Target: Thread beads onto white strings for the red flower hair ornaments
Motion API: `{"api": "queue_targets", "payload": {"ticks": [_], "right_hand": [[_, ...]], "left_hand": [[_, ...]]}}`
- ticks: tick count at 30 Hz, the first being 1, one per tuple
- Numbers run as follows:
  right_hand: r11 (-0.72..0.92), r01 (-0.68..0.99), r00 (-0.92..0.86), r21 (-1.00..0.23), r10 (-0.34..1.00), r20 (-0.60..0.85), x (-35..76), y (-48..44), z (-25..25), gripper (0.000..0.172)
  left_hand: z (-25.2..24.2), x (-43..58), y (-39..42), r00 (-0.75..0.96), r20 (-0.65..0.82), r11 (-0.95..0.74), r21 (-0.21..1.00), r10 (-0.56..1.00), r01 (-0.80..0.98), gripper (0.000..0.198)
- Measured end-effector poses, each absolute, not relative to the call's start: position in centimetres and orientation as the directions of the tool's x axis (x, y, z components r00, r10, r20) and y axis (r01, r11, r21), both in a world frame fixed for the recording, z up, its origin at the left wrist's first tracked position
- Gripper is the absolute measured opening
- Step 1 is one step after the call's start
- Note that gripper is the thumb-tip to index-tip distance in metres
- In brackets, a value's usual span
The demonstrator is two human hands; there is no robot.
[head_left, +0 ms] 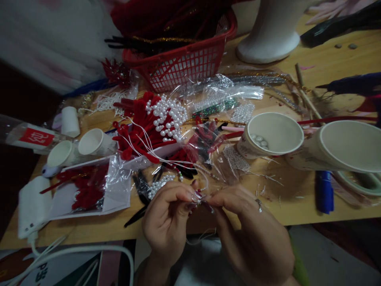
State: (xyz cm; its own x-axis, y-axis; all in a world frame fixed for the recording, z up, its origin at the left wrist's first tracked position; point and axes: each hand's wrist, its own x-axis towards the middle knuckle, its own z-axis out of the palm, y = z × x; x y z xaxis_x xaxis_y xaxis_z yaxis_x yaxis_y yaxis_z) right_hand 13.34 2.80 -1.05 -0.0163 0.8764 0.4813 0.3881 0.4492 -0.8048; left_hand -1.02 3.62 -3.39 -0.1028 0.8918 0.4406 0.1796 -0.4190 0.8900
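Over the front edge of the wooden table, my left hand [168, 216] and my right hand [253, 228] meet fingertip to fingertip. Both are pinched closed around a small beaded string [196, 196]; its exact form is mostly covered by my fingers. A thin pale thread [202, 236] loops down below them. My right hand wears a ring [258, 205]. Just beyond my left hand lie white pearl beads [160, 186] and a black-handled tool [137, 216]. Further back, pearl strands [168, 117] rest on a bundle of red fuzzy stems [139, 135].
A red plastic basket [181, 65] stands at the back beside a white vase-like base [268, 43]. Right of centre is a paper cup [272, 131] with several pearls inside, next to another cup [351, 143]. A white power strip [35, 206] sits at the left edge, its cable hanging down.
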Motion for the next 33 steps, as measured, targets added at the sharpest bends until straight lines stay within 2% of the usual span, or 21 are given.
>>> {"api": "queue_targets", "payload": {"ticks": [6, 13, 20, 22, 25, 28, 30, 33], "right_hand": [[0.410, 0.348, -0.034, -0.843, 0.904, 0.426, 13.6, 2.6, -1.3, 0.019], [0.448, 0.345, -0.086, -0.825, 0.890, 0.447, 13.9, 2.8, -1.0, 0.019], [0.441, 0.332, -0.059, -0.834, 0.892, 0.448, 13.8, 2.9, -1.1, 0.017], [0.416, 0.266, -0.027, -0.870, 0.905, 0.424, 13.6, 2.8, -1.3, 0.016], [0.340, 0.060, 0.086, -0.939, 0.935, 0.344, 13.0, 2.6, -1.6, 0.017], [0.217, -0.120, 0.176, -0.969, 0.965, 0.195, 12.3, 2.5, -1.6, 0.018], [0.157, -0.185, 0.180, -0.970, 0.976, 0.124, 12.0, 2.6, -1.5, 0.017], [0.137, -0.200, 0.148, -0.970, 0.983, 0.108, 12.0, 2.6, -1.3, 0.016]], "left_hand": [[-3.3, -1.0, 3.7, -0.090, 0.406, -0.389, 0.907, 0.909, 0.162, 0.008], [-3.3, -1.2, 3.6, -0.046, 0.434, -0.417, 0.886, 0.900, 0.201, 0.007], [-3.5, -1.2, 3.4, -0.095, 0.423, -0.400, 0.896, 0.901, 0.192, 0.009], [-3.5, -1.2, 3.4, -0.095, 0.416, -0.396, 0.902, 0.905, 0.173, 0.010], [-3.3, -1.0, 3.4, -0.052, 0.406, -0.398, 0.910, 0.913, 0.115, 0.004], [-3.0, -0.8, 3.5, -0.055, 0.414, -0.412, 0.910, 0.908, 0.054, 0.020], [-2.8, -0.7, 3.5, -0.061, 0.395, -0.392, 0.918, 0.917, 0.053, 0.018], [-2.7, -0.9, 3.5, -0.055, 0.344, -0.338, 0.936, 0.937, 0.100, 0.010]]}}
